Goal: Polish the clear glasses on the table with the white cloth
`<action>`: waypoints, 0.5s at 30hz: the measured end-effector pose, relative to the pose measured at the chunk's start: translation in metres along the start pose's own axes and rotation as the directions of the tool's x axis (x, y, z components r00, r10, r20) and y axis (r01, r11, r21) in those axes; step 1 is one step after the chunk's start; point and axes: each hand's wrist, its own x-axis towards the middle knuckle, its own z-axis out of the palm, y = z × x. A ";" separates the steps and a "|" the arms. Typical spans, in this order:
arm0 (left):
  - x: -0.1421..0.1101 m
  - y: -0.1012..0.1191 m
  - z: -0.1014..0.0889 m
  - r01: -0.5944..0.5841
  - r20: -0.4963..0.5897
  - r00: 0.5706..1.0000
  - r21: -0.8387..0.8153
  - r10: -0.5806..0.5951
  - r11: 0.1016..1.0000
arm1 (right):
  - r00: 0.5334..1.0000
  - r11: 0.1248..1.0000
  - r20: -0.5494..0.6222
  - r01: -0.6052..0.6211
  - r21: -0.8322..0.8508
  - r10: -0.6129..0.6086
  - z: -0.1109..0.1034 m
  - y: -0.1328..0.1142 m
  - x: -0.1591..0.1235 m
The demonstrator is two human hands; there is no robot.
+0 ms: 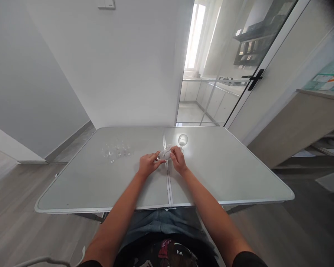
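Both hands meet above the table's middle seam, around a clear wine glass point(164, 154) that lies tilted on its side between them. My left hand point(149, 163) is closed on the glass's left end, thumb below and fingers above. The fingers of my right hand point(178, 159) are closed at its right end. A whitish patch shows at the bowl; whether it is a cloth or a reflection I cannot make out. Just beyond my right hand, a stemmed glass point(183, 139) stands upright, its foot partly hidden.
Several small clear glass-like pieces point(118, 150) sit together on the left half of the pale folding table point(222, 170). A white wall point(133, 74) rises behind the table's far edge. At the right are a glazed door point(256, 78) and a wooden shelf point(303, 118).
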 end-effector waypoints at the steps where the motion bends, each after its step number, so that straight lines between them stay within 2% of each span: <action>1: 0.000 -0.001 0.001 0.000 0.001 1.000 0.017 0.000 1.000 | 0.999 0.997 0.004 -0.044 0.067 0.044 0.000 -0.003 0.001; 4: 0.000 -0.004 0.003 -0.004 0.016 1.000 0.031 0.004 1.000 | 0.984 0.944 0.069 -0.178 0.277 0.166 -0.002 -0.010 0.005; 7: 0.001 -0.007 0.007 0.003 0.008 1.000 0.013 -0.003 1.000 | 0.977 0.913 0.100 -0.210 0.350 0.186 -0.003 -0.011 0.005; 10: 0.002 -0.011 0.011 0.022 -0.022 1.000 0.004 -0.022 1.000 | 0.984 0.951 0.098 -0.168 0.261 0.147 -0.002 -0.006 0.002; 15: 0.003 -0.016 0.009 0.022 -0.018 1.000 0.033 -0.021 0.999 | 0.976 0.993 0.198 -0.106 0.056 0.093 0.000 0.004 0.003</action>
